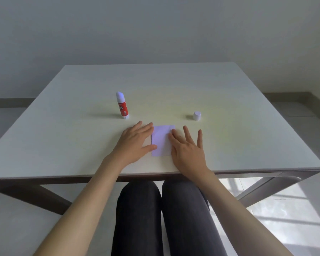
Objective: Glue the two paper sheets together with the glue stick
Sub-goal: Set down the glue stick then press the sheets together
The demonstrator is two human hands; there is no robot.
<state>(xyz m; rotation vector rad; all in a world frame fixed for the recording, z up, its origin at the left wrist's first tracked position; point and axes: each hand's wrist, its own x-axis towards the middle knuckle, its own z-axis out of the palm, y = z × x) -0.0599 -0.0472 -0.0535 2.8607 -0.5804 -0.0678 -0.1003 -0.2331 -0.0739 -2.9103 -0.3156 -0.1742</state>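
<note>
Left hand (135, 143) lies flat, fingers spread, thumb on the left edge of the white paper (162, 140); nothing gripped. Right hand (187, 150) lies flat and spread on the paper's right edge. Glue stick (122, 106) stands upright beyond the paper, to its left, uncapped. Cap (197, 115) sits beyond the paper, to its right. All rest on the table (248, 108).

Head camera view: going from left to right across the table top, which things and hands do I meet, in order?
Glue stick → left hand → paper → right hand → white cap.
</note>
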